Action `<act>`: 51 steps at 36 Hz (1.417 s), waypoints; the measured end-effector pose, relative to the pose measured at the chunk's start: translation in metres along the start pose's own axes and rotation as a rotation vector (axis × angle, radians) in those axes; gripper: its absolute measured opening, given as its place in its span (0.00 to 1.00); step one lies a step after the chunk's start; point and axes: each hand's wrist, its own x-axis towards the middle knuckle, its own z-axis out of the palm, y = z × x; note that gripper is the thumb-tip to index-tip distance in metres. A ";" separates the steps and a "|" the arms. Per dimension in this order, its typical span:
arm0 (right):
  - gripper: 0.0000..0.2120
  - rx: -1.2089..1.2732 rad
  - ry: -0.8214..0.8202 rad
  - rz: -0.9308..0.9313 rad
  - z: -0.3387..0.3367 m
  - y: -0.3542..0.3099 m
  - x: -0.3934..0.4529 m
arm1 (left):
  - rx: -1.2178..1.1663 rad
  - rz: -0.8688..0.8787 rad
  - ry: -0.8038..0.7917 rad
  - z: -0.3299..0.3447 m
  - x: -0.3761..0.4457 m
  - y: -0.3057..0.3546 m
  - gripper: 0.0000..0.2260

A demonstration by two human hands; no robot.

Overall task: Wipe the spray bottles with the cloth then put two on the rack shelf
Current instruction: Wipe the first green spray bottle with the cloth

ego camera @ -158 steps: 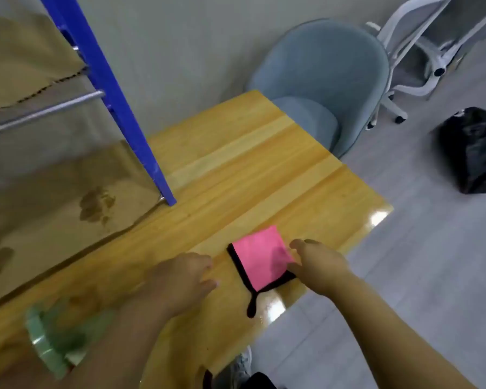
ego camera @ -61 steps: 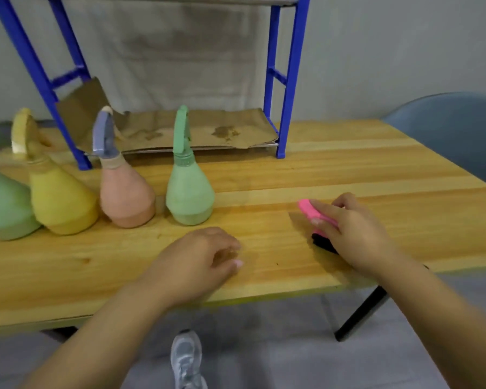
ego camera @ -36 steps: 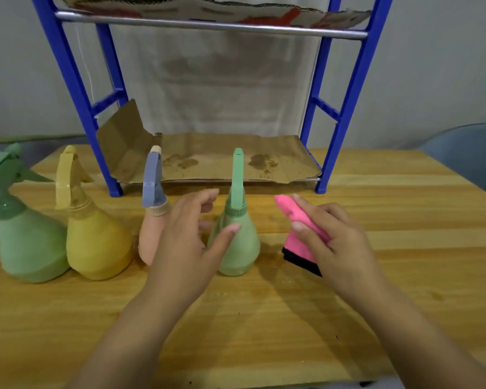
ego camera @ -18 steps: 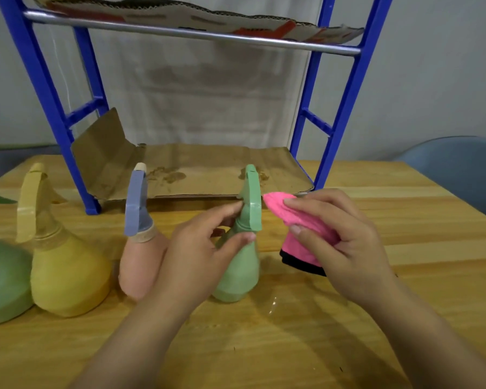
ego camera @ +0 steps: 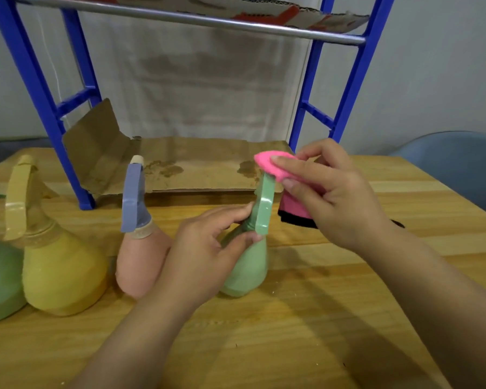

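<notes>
Pink cloth (ego camera: 275, 167) is pinched in the right hand (ego camera: 331, 197) atop the upright green bottle (ego camera: 247, 265) at frame centre on the worktop (ego camera: 292, 332); its neck is clamped by the left hand's (ego camera: 205, 256) fingers (ego camera: 244, 240), below.

**Cloth on sprayer head**

Left hand (ego camera: 205, 248) pinches neck of green spray bottle (ego camera: 247, 265), standing on worktop (ego camera: 292, 332). Right hand (ego camera: 334, 197) presses pink cloth (ego camera: 272, 164) (black-edged) onto its trigger head. Pink bottle (ego camera: 138, 259), yellow bottle (ego camera: 59, 273) alongside; blue rack (ego camera: 37, 88) behind.
</notes>
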 end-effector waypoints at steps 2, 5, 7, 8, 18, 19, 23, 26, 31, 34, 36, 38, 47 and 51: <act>0.18 0.005 -0.003 -0.021 0.001 -0.001 -0.003 | -0.007 -0.018 -0.005 -0.001 0.000 0.000 0.18; 0.17 0.051 -0.049 -0.137 0.006 -0.007 -0.019 | 0.002 -0.032 -0.011 -0.004 0.002 -0.001 0.17; 0.17 0.026 -0.082 -0.239 0.010 -0.012 -0.031 | 0.019 -0.026 -0.027 -0.007 0.002 -0.002 0.16; 0.17 -0.023 -0.089 -0.293 0.011 -0.014 -0.034 | 0.024 -0.023 -0.037 -0.008 0.002 -0.003 0.16; 0.19 0.029 0.094 0.073 0.014 0.003 -0.018 | -0.086 -0.085 -0.065 -0.008 0.000 0.000 0.17; 0.20 0.042 0.089 0.069 0.016 0.000 -0.022 | -0.096 -0.086 -0.064 -0.008 -0.001 0.000 0.18; 0.20 0.076 0.084 -0.007 0.030 -0.010 -0.044 | -0.116 -0.096 -0.050 -0.007 -0.002 -0.002 0.18; 0.18 0.051 0.068 -0.080 0.037 -0.014 -0.054 | -0.107 -0.076 -0.052 -0.008 -0.002 -0.002 0.15; 0.17 0.018 0.143 -0.114 0.034 -0.005 -0.049 | -0.143 -0.089 -0.061 -0.007 -0.001 -0.003 0.12; 0.18 0.099 0.226 0.010 0.034 -0.002 -0.043 | -0.160 -0.088 -0.057 -0.006 -0.001 -0.003 0.12; 0.18 0.140 0.216 0.007 0.036 -0.005 -0.042 | -0.164 -0.087 -0.060 -0.006 0.000 -0.003 0.12; 0.17 0.139 0.145 -0.080 0.038 -0.010 -0.046 | -0.150 -0.085 -0.071 -0.007 0.000 -0.002 0.12; 0.16 -0.014 0.123 -0.162 0.030 0.005 -0.051 | -0.151 -0.085 -0.090 -0.007 0.002 -0.005 0.14; 0.17 0.061 0.152 -0.039 0.034 0.005 -0.052 | -0.159 -0.104 -0.089 -0.006 0.001 -0.003 0.14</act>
